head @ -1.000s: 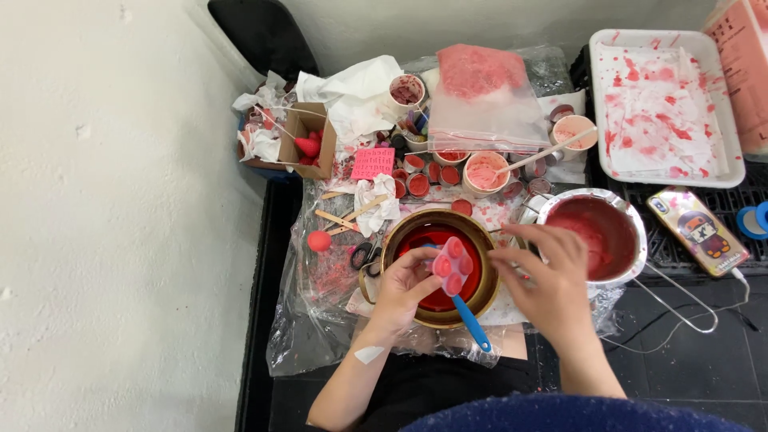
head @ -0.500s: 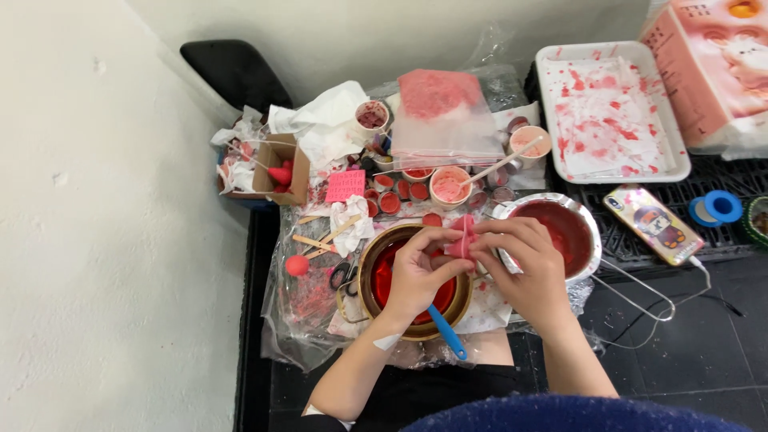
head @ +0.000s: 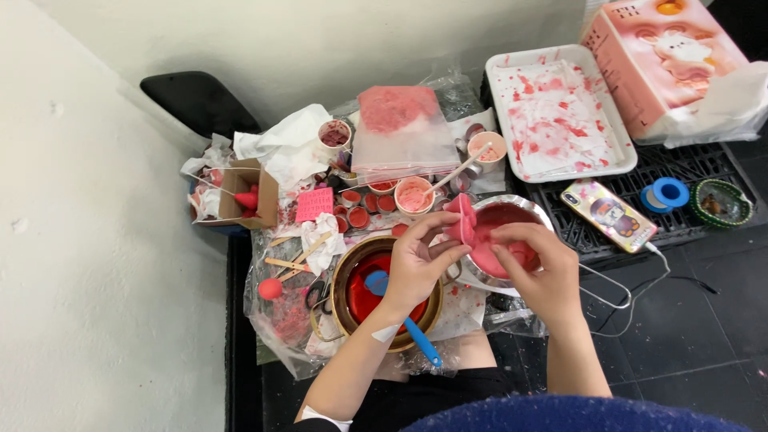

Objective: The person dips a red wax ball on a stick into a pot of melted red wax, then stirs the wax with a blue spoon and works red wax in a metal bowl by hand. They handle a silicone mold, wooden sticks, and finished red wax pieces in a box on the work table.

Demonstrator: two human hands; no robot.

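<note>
Near the middle of the frame, both hands held a small pink mold (head: 462, 220) over the metal bowl (head: 534, 218) of pink stuff. The left hand (head: 416, 264) pinched its lower edge and the right hand (head: 534, 260) gripped its side, fingers closed on it. It looked soft, bendy, light and maybe slippery, so the edges seemed the best place to hold. A brown bowl (head: 346, 298) with a blue spoon (head: 416, 336) sat below it.

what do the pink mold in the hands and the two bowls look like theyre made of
The pink mold, held by the left hand and right hand, looks like soft matte silicone: rounded, slightly bent lobes. The right bowl looks like polished steel: bright mirror-like rim and wire handle. The left bowl seems brownish, possibly tinted glass or metal; its glossy rim leaves that open.
</note>
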